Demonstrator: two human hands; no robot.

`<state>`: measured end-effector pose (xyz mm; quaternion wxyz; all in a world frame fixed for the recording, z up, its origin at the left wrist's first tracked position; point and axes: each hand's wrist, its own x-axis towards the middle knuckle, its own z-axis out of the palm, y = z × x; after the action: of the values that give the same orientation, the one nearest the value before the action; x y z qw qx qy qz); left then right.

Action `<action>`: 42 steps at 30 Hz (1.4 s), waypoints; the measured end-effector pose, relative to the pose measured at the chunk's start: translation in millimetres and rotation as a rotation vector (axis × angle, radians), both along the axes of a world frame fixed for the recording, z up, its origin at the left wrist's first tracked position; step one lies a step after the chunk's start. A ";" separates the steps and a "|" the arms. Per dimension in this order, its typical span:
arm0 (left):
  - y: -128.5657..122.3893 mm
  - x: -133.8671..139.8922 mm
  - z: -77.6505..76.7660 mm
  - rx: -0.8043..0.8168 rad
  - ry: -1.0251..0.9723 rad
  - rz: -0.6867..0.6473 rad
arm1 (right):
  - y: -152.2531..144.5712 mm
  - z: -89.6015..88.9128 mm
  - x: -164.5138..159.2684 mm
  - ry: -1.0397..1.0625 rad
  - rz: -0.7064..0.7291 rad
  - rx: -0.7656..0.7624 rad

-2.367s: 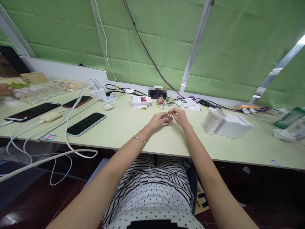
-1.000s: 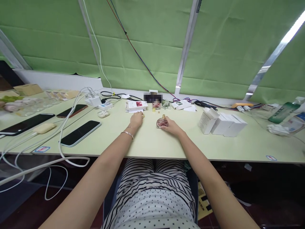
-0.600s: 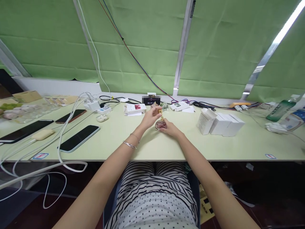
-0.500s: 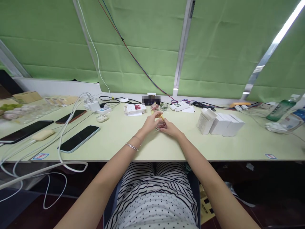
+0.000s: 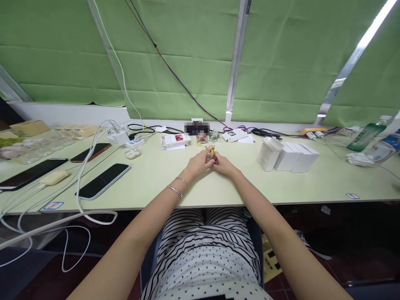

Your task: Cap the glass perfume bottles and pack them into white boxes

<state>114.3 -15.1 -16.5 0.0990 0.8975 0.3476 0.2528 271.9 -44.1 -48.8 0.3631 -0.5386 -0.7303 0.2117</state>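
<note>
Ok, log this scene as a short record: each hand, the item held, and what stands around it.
Left hand: curled around the gold top
Right hand: closed against the right side of the glass bottle
Item held: glass bottle, pinkish, partly hidden by the hands
Behind: pink rear bottle and green rear bottle, between two printed cartons
To the left: pale-edged phone
To the right: white boxes; farther out, large green bottle
Surface: pale table
</note>
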 end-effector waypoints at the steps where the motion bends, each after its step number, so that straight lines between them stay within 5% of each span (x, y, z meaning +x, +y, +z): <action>1: 0.6 0.1 -1.0 0.011 0.005 0.002 | -0.1 0.0 -1.0 0.006 0.012 -0.002; 5: 2.7 3.0 -5.5 -0.017 0.006 0.004 | -6.5 5.7 -1.2 -0.108 -0.118 0.076; 11: 3.8 6.6 -13.9 -0.055 -0.061 0.010 | -52.3 32.2 40.0 0.047 -1.081 0.718; 13: 4.7 6.1 -15.3 -0.062 -0.078 0.003 | -66.6 33.5 59.6 0.092 -1.334 0.760; 15: 5.3 4.9 -15.7 -0.065 -0.086 -0.008 | -74.0 27.3 74.8 0.088 -1.428 0.644; 21: 4.7 0.8 -14.5 -0.040 -0.072 -0.025 | -68.0 -2.0 90.9 0.020 -1.447 0.384; 25: 5.4 -3.9 -14.2 -0.092 -0.137 -0.124 | -60.9 -1.7 91.1 -0.027 -1.357 0.302; 30: 6.9 -11.0 -13.3 -0.217 -0.255 -0.246 | -37.7 18.7 67.6 -0.311 -0.761 0.529; 33: 6.0 -12.2 -11.6 -0.258 -0.277 -0.272 | -18.0 24.8 45.1 -0.291 -0.544 0.732; 42: 5.5 -13.8 -10.8 -0.273 -0.268 -0.343 | -7.9 3.9 34.7 -0.176 -0.541 0.686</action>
<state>100.5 -9.7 -27.2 0.3059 0.8800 0.2052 0.2999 306.6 -52.0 -45.0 0.4996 -0.5744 -0.6193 -0.1921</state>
